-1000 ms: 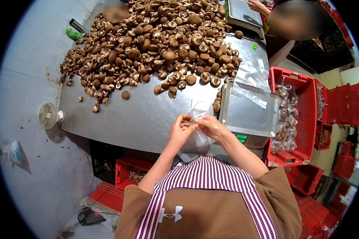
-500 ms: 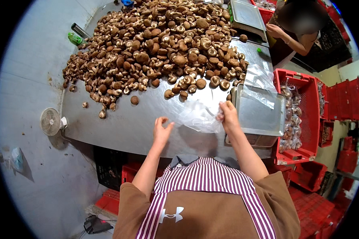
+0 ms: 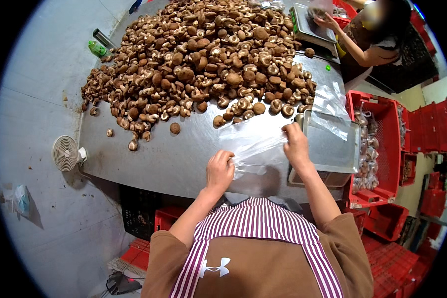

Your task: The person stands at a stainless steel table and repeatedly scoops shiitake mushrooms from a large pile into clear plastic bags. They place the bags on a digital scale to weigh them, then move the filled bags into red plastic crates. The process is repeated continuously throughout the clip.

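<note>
A clear plastic bag (image 3: 256,144) is stretched between my two hands, over the near part of the metal table (image 3: 134,164). My left hand (image 3: 220,170) pinches its left edge, fingers closed. On the other side my right hand (image 3: 296,144) grips the bag's upper right edge, close to the scale's metal tray (image 3: 330,141). No mushrooms show inside the bag. Beyond my hands a big heap of brown mushrooms (image 3: 198,64) covers the far part of the table, and a few loose ones lie at its near edge.
More clear bags (image 3: 330,107) lie over the tray's far edge. To the right, a red crate (image 3: 377,193) holds bagged mushrooms. A co-worker's hand (image 3: 327,22) holds a bag above a second scale (image 3: 310,27). A small fan (image 3: 65,152) is by the left wall.
My left hand has moved right and taken hold of the bag, which is now spread between both hands. The co-worker's hand has moved over the far scale with a bag.
</note>
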The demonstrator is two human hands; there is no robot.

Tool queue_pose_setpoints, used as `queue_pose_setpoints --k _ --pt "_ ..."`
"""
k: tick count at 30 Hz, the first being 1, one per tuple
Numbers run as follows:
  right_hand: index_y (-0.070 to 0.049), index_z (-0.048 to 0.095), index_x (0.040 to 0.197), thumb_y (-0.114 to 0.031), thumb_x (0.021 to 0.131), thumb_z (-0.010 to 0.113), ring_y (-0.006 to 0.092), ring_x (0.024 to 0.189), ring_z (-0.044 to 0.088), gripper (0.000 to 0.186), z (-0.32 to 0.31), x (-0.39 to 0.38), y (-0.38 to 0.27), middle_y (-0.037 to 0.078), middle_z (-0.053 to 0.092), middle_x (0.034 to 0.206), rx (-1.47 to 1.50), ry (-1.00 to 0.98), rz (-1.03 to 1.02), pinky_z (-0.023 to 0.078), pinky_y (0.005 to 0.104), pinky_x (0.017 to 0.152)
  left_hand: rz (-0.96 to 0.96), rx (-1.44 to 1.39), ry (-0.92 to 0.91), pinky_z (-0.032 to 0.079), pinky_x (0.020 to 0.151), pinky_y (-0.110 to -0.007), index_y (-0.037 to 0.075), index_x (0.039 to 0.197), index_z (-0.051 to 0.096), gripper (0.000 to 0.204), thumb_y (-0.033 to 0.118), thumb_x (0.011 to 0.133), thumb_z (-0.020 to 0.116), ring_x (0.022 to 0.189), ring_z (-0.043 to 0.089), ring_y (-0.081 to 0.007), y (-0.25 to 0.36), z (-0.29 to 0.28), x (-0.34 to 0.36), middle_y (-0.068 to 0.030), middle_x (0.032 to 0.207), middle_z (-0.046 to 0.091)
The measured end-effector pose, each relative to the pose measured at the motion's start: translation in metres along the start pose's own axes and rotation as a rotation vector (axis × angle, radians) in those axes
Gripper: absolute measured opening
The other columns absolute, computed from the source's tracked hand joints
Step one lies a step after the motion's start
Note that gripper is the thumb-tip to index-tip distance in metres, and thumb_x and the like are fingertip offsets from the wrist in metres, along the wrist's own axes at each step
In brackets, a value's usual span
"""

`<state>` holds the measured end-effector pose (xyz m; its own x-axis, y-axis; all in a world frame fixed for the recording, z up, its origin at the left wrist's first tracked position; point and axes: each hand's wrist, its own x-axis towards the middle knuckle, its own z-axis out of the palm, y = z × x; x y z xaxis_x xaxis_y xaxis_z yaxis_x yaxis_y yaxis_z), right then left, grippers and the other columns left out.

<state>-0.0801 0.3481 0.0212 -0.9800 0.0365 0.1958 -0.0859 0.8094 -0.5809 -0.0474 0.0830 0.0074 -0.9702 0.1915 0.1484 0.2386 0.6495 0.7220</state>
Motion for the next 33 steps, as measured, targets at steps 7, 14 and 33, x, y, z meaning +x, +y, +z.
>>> queue_pose_setpoints --k 7,14,33 --pt "-0.001 0.06 0.105 0.004 0.082 0.055 0.0346 0.087 0.066 0.024 0.018 -0.053 -0.026 0.021 0.066 0.099 0.423 -0.454 0.186 0.051 0.0405 0.078 -0.823 -0.695 0.232 0.052 0.071 -0.035 0.004 0.099 0.06 0.013 0.001 0.088 0.054 0.077 0.064 -0.0194 -0.113 0.014 -0.03 -0.0119 0.097 0.067" --pt "0.001 0.06 0.105 -0.006 0.092 0.051 0.0223 0.079 0.064 0.017 0.068 -0.013 0.054 0.011 0.065 0.098 1.213 -0.014 0.873 0.052 0.0335 0.073 -1.207 -1.792 -0.137 0.056 0.071 -0.04 0.007 0.108 0.057 0.027 0.031 0.101 0.047 0.078 0.064 -0.0219 -0.076 0.004 -0.034 -0.006 0.094 0.065" --pt "-0.012 0.058 0.112 -0.04 0.096 0.057 0.0186 0.079 0.063 0.032 0.21 0.054 0.062 0.009 0.067 0.102 1.806 -0.016 1.426 0.035 0.0262 0.046 -1.288 -1.389 0.408 0.052 0.06 -0.031 0.008 0.11 0.06 0.043 0.031 0.103 0.025 0.083 0.065 -0.0203 -0.169 0.056 0.101 -0.0081 0.101 0.068"
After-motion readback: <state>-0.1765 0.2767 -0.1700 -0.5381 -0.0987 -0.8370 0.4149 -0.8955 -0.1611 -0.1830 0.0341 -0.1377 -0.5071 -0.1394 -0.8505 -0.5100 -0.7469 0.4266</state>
